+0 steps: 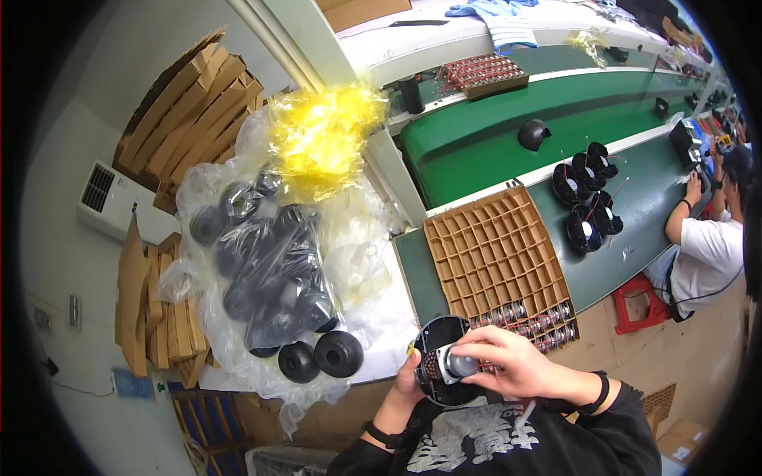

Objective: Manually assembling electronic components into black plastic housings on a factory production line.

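My left hand [406,381] grips the rim of a black bowl-shaped plastic housing [441,329], its hollow side facing up in front of my chest. My right hand [514,363] has its fingers closed round a small silver-grey cylindrical motor [462,366] with a flat mounting plate, which sits inside the housing's opening. Whether the motor is seated or only resting there, I cannot tell. Just beyond the hands lies a cardboard divider tray [492,246]. Its near rows hold several similar motors [548,324] with red wires; the other cells are bare.
Left, black domed housings [339,354] lie in and beside a clear plastic bag [278,262], near crumpled yellow film [325,143]. Several wired housings [586,230] stand right of the tray. One housing [533,135] sits on the green conveyor [468,143]. A co-worker [710,254] sits far right.
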`<state>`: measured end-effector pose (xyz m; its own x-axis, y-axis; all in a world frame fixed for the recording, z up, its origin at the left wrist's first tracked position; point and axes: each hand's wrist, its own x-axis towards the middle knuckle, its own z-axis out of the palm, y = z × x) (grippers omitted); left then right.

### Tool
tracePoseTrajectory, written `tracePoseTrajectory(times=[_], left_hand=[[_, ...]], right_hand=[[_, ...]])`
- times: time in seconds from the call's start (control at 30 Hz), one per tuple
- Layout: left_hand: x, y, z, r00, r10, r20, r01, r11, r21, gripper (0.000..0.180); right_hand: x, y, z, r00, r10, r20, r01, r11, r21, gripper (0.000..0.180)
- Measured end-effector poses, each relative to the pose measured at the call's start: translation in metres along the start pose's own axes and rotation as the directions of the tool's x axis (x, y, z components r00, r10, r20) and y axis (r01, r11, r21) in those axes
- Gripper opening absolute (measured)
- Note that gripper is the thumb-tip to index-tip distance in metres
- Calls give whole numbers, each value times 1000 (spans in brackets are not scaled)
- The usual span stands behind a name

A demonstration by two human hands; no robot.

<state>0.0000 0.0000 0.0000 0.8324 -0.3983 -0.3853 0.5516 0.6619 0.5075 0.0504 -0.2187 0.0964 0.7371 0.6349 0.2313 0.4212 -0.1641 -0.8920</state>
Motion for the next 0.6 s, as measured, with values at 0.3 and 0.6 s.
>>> tracePoseTrajectory(times=[0.3,0.6], left_hand=[[-1,-7,7,991,20,134,-22,1000,12,96],[-6,-15,16,996,74,39,-75,997,16,98]], right_hand=[[21,-3,15,983,-74,167,134,916,-378,43],[21,-10,17,979,-31,200,122,880,-459,45]])
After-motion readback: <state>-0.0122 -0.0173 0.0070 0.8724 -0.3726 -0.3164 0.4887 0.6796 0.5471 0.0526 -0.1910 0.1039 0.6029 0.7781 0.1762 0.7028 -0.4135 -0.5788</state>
